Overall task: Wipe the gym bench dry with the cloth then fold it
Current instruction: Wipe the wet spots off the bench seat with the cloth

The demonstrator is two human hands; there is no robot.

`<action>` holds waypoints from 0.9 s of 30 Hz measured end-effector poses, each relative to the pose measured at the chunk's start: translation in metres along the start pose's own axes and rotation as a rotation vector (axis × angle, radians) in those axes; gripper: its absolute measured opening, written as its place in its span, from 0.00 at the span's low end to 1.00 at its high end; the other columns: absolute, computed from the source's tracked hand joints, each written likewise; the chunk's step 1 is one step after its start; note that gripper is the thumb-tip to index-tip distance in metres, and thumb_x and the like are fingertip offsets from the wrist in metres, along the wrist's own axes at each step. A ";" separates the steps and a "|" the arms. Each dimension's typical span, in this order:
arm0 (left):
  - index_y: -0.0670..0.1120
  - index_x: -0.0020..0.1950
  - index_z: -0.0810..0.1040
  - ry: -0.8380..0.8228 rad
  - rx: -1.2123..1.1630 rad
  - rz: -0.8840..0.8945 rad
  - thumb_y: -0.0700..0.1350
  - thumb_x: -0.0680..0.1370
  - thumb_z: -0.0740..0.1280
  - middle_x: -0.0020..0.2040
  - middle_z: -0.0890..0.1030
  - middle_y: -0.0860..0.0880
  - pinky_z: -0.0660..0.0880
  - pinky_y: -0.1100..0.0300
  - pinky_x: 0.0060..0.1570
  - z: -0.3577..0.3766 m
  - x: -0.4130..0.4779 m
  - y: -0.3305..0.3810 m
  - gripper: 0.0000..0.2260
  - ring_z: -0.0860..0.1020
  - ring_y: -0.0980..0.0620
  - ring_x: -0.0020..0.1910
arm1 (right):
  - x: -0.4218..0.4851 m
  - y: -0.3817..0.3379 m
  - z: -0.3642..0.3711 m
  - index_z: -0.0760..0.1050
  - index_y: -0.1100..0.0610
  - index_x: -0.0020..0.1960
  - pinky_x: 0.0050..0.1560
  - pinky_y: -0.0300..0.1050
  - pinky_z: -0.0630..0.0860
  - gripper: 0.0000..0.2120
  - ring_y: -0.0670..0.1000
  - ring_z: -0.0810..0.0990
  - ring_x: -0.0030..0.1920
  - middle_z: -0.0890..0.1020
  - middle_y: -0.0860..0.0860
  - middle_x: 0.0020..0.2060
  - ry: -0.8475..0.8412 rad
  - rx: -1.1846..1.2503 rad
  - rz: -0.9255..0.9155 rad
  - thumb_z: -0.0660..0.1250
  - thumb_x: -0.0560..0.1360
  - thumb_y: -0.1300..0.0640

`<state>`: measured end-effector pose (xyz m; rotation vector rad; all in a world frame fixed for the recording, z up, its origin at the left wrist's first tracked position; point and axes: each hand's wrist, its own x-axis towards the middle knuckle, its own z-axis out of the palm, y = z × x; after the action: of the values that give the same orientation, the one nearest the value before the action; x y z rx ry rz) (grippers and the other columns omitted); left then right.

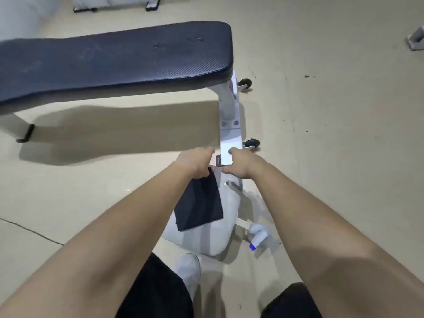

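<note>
Head view. We logged a beige floor point(332, 138), scuffed, with a crack line at lower left. White equipment feet point(114, 5) sat at the top edge and a grey block point(416, 41) at far right. Below the hands a white padded object point(206, 239) lay on the floor. A pale bottle point(258, 236) with a blue label lay just beside it. Both were blurred, so we could not name them better. A white shoe point(189, 269) and black shorts point(158, 292) filled the bottom. Both forearms crossed the lower frame and hid much of the floor there.

The gym bench point(114, 63) stood upper left: dark navy textured pad, a few faint scuffs, white frame leg point(229, 111), small black wheels point(245, 83) at the foot. We could not tell wet from dry.

The cloth point(199, 203) was dark, flat and roughly rectangular. It hung from the left hand point(195, 158), fingers curled round its top edge, in front of the bench's foot bar and off the pad. The right hand point(238, 164) sat just beside the left with its fingers curled. Whether it pinched the cloth we could not tell.
</note>
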<state>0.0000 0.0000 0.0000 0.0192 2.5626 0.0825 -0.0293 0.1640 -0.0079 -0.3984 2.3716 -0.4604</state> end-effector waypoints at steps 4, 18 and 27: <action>0.45 0.70 0.65 -0.103 -0.015 -0.090 0.41 0.74 0.69 0.63 0.71 0.45 0.76 0.50 0.45 0.033 -0.018 -0.029 0.26 0.76 0.43 0.56 | 0.000 -0.030 0.045 0.73 0.53 0.44 0.42 0.46 0.75 0.07 0.56 0.80 0.48 0.80 0.50 0.44 -0.070 -0.118 -0.018 0.66 0.72 0.50; 0.47 0.37 0.77 -0.003 -0.599 -0.122 0.46 0.69 0.72 0.35 0.78 0.49 0.73 0.58 0.37 0.029 -0.031 -0.056 0.06 0.77 0.48 0.37 | 0.007 -0.060 0.065 0.75 0.57 0.42 0.40 0.44 0.72 0.05 0.54 0.79 0.43 0.80 0.52 0.39 -0.038 0.572 0.132 0.70 0.68 0.60; 0.49 0.50 0.82 0.379 -0.993 0.020 0.48 0.69 0.79 0.44 0.84 0.50 0.76 0.60 0.47 -0.094 -0.025 -0.080 0.13 0.82 0.53 0.42 | 0.011 -0.091 -0.052 0.82 0.55 0.54 0.53 0.52 0.80 0.12 0.54 0.85 0.48 0.87 0.54 0.48 0.092 1.060 -0.019 0.69 0.72 0.53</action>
<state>-0.0298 -0.0861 0.0874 -0.3746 2.5878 1.4519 -0.0579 0.0898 0.0614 0.1031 1.8566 -1.6294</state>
